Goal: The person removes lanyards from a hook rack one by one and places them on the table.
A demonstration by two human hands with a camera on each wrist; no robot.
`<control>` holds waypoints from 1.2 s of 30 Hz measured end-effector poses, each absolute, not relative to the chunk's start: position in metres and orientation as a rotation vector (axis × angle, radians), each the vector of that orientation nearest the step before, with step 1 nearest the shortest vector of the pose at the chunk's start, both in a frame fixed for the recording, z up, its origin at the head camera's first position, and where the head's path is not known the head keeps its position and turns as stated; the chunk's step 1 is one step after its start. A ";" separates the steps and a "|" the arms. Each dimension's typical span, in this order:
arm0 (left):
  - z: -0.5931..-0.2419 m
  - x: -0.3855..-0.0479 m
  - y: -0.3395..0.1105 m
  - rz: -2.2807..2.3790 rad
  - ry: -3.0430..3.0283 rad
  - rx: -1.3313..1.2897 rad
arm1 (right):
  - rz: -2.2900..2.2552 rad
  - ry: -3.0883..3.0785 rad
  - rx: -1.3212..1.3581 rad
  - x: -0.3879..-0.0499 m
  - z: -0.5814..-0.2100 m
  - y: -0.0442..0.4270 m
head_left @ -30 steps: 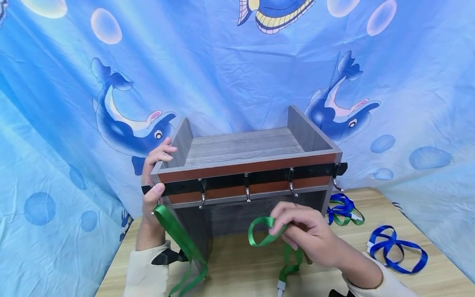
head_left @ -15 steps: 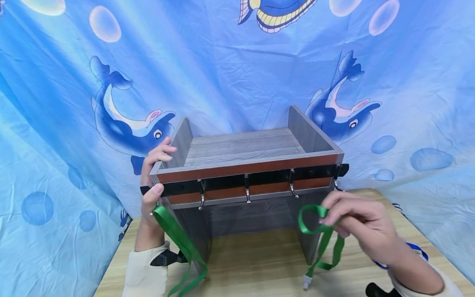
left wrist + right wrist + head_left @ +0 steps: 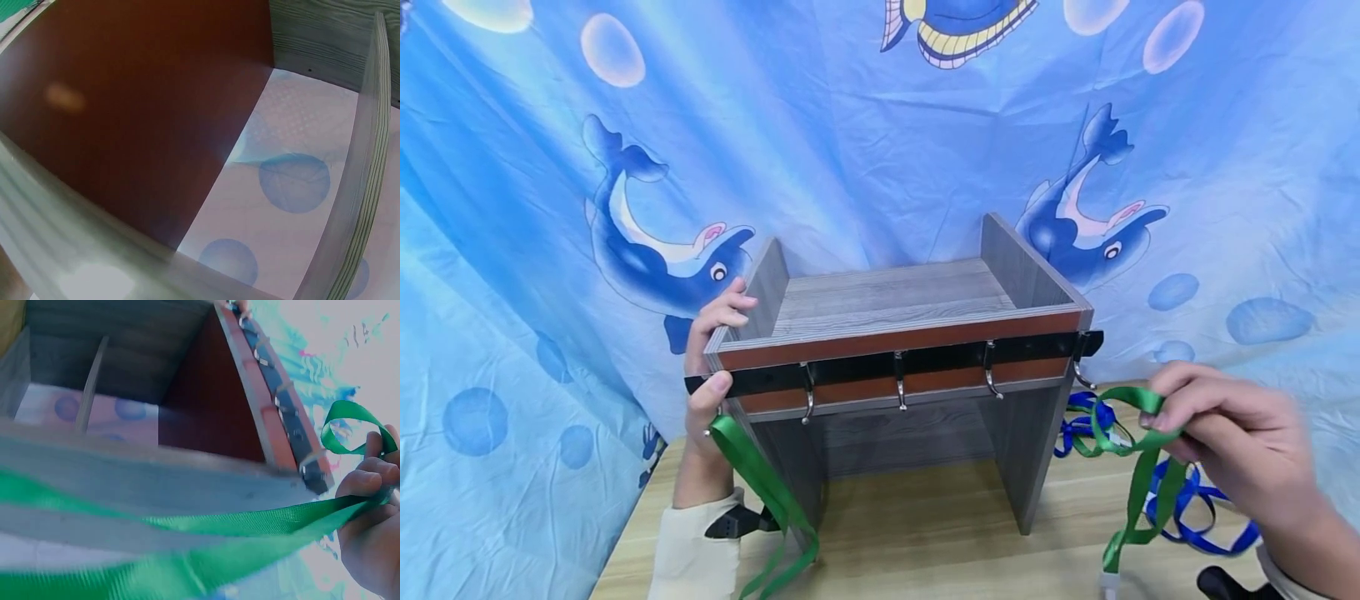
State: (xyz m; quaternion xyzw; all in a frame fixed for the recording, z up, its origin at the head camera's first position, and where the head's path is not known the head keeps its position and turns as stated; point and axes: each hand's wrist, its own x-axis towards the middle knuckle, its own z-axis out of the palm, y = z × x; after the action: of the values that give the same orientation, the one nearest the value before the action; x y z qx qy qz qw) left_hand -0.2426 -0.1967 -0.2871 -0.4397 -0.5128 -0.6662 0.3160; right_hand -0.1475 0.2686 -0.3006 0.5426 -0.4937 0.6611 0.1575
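Observation:
My left hand grips the left front corner of a grey wooden shelf, its thumb on the end of a black hook rail. That rail runs along the shelf's brown front and carries several metal hooks. From its left end, below my thumb, hangs a green lanyard. Off to the right, my right hand pinches a second green lanyard, with a loop standing out past the fingertips and its white clip hanging down. In the right wrist view, the lanyard's straps stretch from that hand.
A blue lanyard lies on the wooden table behind the right hand. A blue and green lanyard bundle sits beside the shelf's right leg. A blue curtain with dolphins hangs behind.
My right hand has moved from in front of the shelf's middle to the right with the green lanyard, past the shelf's right side. The left hand has kept its place.

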 end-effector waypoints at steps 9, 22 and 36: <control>-0.287 -0.242 -0.197 -1.727 -1.369 -1.138 | 1.877 -1.454 1.409 -0.154 -0.305 0.301; -0.287 -0.241 -0.198 -1.682 -1.400 -1.120 | 1.662 -1.606 1.009 -0.184 -0.311 0.370; -0.287 -0.241 -0.197 -1.751 -1.363 -1.146 | 1.157 -2.401 0.449 -0.190 -0.338 0.423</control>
State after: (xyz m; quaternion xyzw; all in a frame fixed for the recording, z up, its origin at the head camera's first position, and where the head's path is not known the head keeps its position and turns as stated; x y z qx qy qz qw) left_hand -0.2408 -0.1967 -0.2873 -0.4353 -0.5176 -0.6651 0.3165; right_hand -0.1899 0.4226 -0.3383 0.1621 -0.8670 0.4179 0.2178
